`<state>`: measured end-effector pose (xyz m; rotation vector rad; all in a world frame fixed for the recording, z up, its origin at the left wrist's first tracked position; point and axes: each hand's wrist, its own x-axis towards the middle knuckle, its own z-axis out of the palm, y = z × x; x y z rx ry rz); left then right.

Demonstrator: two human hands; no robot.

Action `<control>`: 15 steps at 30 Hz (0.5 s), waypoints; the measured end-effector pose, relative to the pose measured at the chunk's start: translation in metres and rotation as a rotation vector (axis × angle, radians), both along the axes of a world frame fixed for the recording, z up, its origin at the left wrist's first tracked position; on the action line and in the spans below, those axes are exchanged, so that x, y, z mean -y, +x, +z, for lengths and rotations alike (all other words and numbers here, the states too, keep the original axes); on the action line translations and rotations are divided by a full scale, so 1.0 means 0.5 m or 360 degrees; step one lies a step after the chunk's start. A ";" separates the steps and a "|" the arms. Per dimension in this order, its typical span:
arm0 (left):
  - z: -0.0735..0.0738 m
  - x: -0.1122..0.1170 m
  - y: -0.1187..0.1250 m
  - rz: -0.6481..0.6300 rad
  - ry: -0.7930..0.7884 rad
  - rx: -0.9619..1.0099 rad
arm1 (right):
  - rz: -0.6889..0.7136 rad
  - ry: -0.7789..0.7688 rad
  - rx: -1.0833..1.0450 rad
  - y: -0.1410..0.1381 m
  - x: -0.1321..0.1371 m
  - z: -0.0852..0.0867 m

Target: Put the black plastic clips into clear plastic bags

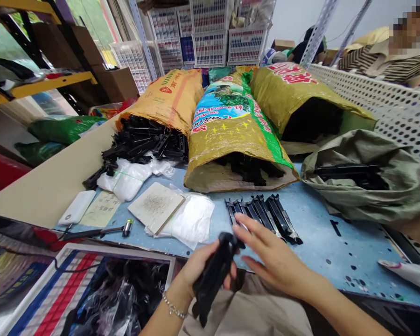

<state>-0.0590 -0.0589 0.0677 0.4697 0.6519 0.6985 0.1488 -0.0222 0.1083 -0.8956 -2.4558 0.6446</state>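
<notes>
At six o'clock the left hand grips a black plastic part, right hand beside its top, contact unclear; a row of similar parts at four looks done, while the orange woven sack at eleven spills more

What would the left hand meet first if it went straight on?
Probably the right hand, whose fingers are close to the upper end of the black part in the left hand; depth is unclear, so they may be touching.
</notes>
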 end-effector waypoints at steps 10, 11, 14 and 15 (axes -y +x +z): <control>-0.033 -0.056 -0.079 0.0589 0.0913 -0.1902 | -0.0291 -0.1050 -0.0209 -0.003 -0.022 -0.036; -0.041 -0.068 -0.089 0.0623 0.1064 -0.2137 | -0.0398 -0.1272 -0.0439 -0.012 -0.023 -0.044; -0.061 -0.096 -0.118 0.0513 0.1185 -0.2284 | -0.0532 -0.1735 -0.1005 -0.052 -0.011 -0.069; -0.065 -0.103 -0.129 0.0490 0.1154 -0.2231 | -0.0539 -0.1818 -0.1121 -0.066 -0.005 -0.076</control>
